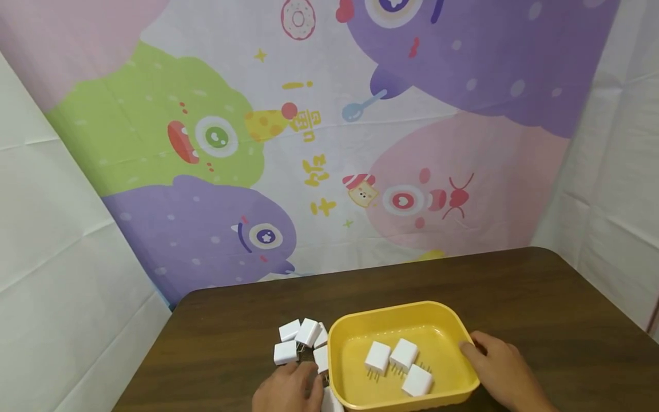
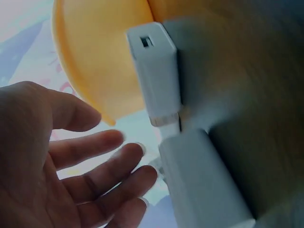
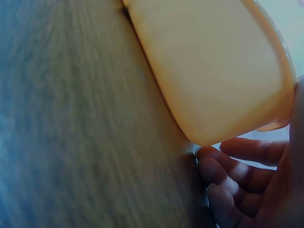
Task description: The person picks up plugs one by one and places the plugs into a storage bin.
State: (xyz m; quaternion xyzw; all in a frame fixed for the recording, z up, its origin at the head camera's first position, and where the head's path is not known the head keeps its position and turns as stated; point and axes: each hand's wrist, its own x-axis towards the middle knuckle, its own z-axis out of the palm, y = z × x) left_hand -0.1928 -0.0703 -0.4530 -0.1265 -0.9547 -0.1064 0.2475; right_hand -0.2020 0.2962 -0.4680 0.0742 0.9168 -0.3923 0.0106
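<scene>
A yellow plastic bin [image 1: 401, 312] stands on the table with three white USB charger plugs inside, one of them a charger [image 1: 378, 357] at the left. Several more white chargers [image 1: 286, 352] lie loose just left of the bin. My left hand [image 1: 288, 389] is low beside these chargers; in the left wrist view its fingers [image 2: 114, 166] are loosely bent around nothing, close to two chargers [image 2: 159, 76]. At the bin's right end, my right hand [image 1: 504, 366] holds the wall, thumb at the rim and fingers [image 3: 228, 164] curled against the outside.
The dark wood table [image 1: 226, 320] has rounded far corners. Behind it hangs a cartoon-print cloth [image 1: 329, 143], with white cloth [image 1: 62, 229] on the left and on the right.
</scene>
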